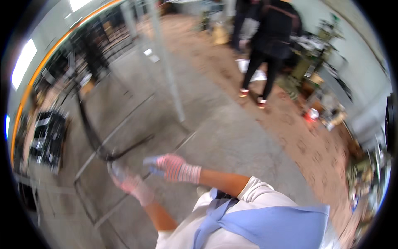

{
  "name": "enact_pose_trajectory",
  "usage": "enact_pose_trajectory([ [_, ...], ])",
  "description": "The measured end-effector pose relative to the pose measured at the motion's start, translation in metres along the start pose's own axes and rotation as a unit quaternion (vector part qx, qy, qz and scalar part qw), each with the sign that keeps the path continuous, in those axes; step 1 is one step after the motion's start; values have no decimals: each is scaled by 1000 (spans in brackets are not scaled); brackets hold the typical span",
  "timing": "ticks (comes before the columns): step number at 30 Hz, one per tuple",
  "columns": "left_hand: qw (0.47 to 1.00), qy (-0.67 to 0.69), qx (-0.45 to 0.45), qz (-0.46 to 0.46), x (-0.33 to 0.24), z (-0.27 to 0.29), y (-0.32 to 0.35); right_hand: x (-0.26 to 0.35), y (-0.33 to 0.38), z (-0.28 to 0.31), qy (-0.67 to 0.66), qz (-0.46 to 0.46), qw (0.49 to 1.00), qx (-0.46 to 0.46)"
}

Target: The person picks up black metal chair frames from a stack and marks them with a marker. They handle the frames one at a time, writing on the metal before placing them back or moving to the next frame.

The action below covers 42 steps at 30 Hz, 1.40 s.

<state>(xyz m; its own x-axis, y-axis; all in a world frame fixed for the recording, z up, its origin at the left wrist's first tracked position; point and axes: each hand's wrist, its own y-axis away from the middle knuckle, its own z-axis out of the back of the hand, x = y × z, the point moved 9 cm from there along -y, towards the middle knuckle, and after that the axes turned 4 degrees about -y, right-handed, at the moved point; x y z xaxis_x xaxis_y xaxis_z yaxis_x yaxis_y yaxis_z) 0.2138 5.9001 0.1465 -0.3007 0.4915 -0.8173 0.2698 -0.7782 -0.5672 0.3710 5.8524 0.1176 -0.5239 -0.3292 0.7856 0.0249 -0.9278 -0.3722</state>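
Both my hands wear knitted work gloves with pink stripes and pale blue-grey fingertips. My left hand [129,182] is stretched forward, its fingers smeared by motion. They come close to the lower bend of a long black curved bar or hose [89,128]; whether they touch it I cannot tell. To its right my right hand [176,167] points left, fingers reaching out and apart, with nothing visible in them. The black piece runs up from its bend toward the far left, and a shorter arm angles off to the right.
A thin metal frame [87,164] lies or stands around the black piece. A pale post [168,70] rises ahead. Stacked black parts [49,139] stand at left. Another person [273,37] in dark clothes works at far right, near cluttered machines [309,62] on patterned brown flooring [290,133].
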Motion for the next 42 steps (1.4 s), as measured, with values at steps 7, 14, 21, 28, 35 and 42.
enact_pose_trajectory([
  [7,936,109,150,301,77,-18,180,-122,211,79,-4,-343,937,64],
  [14,788,213,528,234,-98,-139,332,-112,446,203,30,-545,815,-192],
  [21,656,269,683,176,-269,-194,532,-49,635,331,22,-605,766,-216],
  [28,540,232,806,74,-404,-245,678,44,876,446,7,-434,619,-655],
  [35,439,214,859,153,-426,-327,916,100,1102,444,-36,-620,469,-627],
  [42,329,246,911,31,-652,-325,1186,148,1319,443,-79,-406,357,-837],
])
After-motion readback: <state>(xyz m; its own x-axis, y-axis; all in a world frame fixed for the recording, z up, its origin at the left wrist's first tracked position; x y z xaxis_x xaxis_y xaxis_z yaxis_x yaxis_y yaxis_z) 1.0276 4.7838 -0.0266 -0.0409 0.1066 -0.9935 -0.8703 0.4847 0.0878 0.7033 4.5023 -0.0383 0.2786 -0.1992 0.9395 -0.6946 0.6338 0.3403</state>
